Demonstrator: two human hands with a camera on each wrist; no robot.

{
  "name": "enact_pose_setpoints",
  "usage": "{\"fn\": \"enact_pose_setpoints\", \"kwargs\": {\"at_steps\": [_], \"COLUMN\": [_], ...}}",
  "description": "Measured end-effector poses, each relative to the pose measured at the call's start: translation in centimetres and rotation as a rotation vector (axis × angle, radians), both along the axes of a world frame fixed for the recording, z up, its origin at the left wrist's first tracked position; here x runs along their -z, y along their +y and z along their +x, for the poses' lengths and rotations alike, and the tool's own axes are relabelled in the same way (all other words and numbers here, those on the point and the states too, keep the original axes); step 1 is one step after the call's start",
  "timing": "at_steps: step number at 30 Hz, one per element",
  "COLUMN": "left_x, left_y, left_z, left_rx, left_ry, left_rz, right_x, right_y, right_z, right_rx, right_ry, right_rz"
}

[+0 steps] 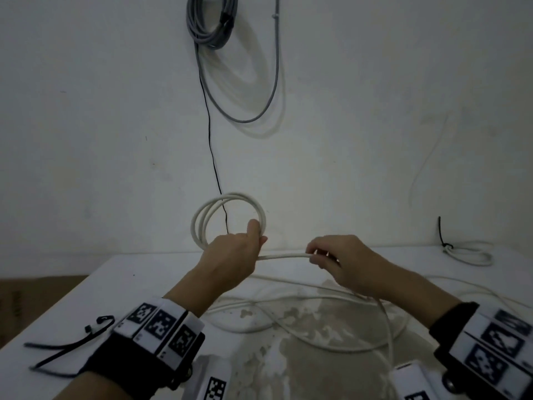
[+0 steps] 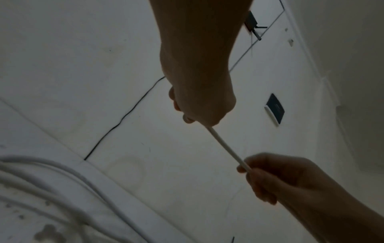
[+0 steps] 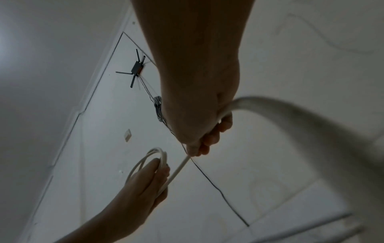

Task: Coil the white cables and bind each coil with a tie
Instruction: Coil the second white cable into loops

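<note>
I see left hand gripping white cable coil at 12 | right hand pinching cable run at 3 | bound coil far at 2

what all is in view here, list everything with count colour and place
coil: 1, white, held up over the table's far edge
loose cable: white, sprawled on the table
table: 1, white, stained in the middle
bound coil: 1, white with a black tie, far right of the table
ties: black, near left of the table
grey cable: 1 bundle, on the wall
black wire: 1, down the wall
left hand: grips the coil
right hand: pinches the cable
</note>
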State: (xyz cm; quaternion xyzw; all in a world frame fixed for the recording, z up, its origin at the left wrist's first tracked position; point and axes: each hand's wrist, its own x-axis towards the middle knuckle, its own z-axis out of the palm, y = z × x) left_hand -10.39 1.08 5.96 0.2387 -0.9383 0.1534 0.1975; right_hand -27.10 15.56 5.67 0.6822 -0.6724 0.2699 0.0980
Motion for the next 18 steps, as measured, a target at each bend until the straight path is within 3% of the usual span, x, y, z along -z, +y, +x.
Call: {"fn": "enact_pose_setpoints", "kwargs": {"at_steps": [2,5,8,11,14,18], "left_x": [0.1,0.7,1.3,1.1,0.5,0.0], "left_y": [-0.6,-1.0,-0.8,0.0,1.3,2.0], "left_z": [0.4,0.7,1.0,1.3,1.4,1.5], "left_rx": [-0.04,-0.039,0.051,0.163,0.34,0.614], "left_ry": [-0.013,-0.043,-0.064,-0.09,-0.001,0.393], "left_rz": [0.019,0.056,0.095,0.178,0.59,1.369], "right_x": [0.3,0.3,0.2,0.0,0.1,1.4], "right_y": [0.3,0.6,0.5,-0.2,-0.6,-1.2], "right_z": [-1.1,-1.7,-2.4,-3.1,-3.2,-3.0], "right_rx": [0.073,0.199,0.307,0.27,0.234,0.184], "right_ry": [0.164,0.484,0.443,0.364,0.298,0.23], "right_rz": [0.158,0.137,-0.061,-0.203,-0.268,-0.304]}}
